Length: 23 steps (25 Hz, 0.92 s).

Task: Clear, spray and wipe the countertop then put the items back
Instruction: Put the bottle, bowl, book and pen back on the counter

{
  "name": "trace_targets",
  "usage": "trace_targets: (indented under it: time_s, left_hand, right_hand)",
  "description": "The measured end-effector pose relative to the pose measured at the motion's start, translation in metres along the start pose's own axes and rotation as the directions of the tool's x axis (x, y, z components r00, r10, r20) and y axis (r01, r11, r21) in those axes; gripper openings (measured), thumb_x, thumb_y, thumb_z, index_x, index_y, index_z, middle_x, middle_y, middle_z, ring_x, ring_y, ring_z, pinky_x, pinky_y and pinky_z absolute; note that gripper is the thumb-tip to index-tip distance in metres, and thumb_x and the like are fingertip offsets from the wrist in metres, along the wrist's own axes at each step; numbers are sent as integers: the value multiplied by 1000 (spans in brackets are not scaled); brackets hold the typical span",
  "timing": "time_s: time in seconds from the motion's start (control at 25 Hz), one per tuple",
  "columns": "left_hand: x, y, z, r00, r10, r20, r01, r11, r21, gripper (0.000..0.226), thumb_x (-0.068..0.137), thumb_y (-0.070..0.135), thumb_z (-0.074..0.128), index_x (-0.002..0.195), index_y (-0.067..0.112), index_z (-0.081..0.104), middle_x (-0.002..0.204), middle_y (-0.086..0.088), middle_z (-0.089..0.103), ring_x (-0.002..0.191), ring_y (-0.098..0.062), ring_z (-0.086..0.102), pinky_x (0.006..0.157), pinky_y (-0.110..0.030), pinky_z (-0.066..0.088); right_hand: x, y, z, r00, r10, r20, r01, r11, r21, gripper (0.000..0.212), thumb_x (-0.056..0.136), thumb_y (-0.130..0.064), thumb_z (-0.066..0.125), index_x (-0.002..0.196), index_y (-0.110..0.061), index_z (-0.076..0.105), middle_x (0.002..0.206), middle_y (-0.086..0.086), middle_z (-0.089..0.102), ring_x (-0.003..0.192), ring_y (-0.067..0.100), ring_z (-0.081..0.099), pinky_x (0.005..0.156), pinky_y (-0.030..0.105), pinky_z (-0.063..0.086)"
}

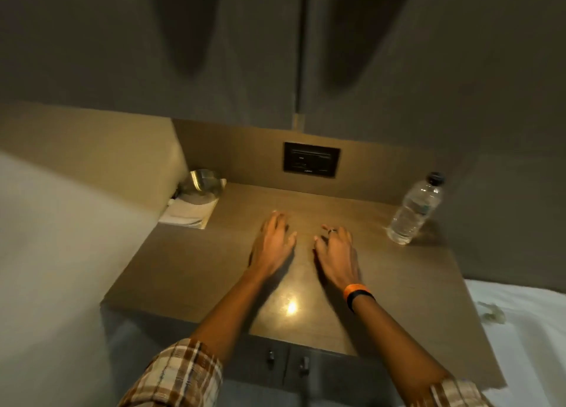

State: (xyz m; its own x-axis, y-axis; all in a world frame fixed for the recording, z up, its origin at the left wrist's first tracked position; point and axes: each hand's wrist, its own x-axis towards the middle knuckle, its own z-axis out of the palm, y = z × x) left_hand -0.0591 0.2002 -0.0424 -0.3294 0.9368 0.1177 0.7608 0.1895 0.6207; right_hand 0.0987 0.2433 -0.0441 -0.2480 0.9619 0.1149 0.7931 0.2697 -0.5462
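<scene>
Head view: seeing left hand [274, 242] and right hand [337, 253] mid-frame over counter [398, 284], fingers loose, gripping nothing. Spotting bottle [415, 209] at right and bowl [203, 183] touching cloth [190, 212] at upper left, all sitting on counter. Judging clearing as not yet started. Suggesting taking bottle with right hand, wrapping around body; then lifting bowl and cloth separately, not dragging.

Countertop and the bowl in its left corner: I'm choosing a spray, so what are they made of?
Countertop: likely wood-grain laminate, semi-gloss; fine streaks and a bright glare spot show. Bowl: probably steel, silvery with soft reflections.
</scene>
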Motion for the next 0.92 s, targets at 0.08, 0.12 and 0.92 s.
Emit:
trace_targets:
  time_s: [0.08, 0.12, 0.92]
  left_hand:
    - [12, -47, -37, 993, -78, -84, 87, 991, 101, 62, 99, 42, 49, 154, 26, 25, 163, -2, 23, 150, -22, 26, 121, -42, 29]
    - [19, -73, -58, 987, -99, -125, 115, 985, 127, 66, 99, 41, 53, 155, 22, 25, 163, -5, 24, 149, -24, 27, 120, -41, 30]
    - [103, -176, -132, 980, -187, 73, 200, 946, -254, 110, 73, 32, 87, 158, 19, 19, 161, -12, 27, 148, -32, 27, 117, -51, 36]
  right_hand:
    - [18, -40, 27, 993, -76, 90, 76, 997, 10, 46, 99, -36, 52, 141, -16, 52, 144, 8, 48, 136, 27, 42, 111, 42, 43]
    - [28, -64, 43, 983, -111, 146, 109, 994, 22, 50, 98, -37, 54, 144, -17, 49, 147, 8, 45, 138, 27, 39, 114, 42, 40]
    - [96, -180, 112, 954, -271, 131, 235, 942, 240, 12, 95, -9, 62, 98, -2, 70, 107, 17, 72, 96, 31, 67, 77, 26, 43]
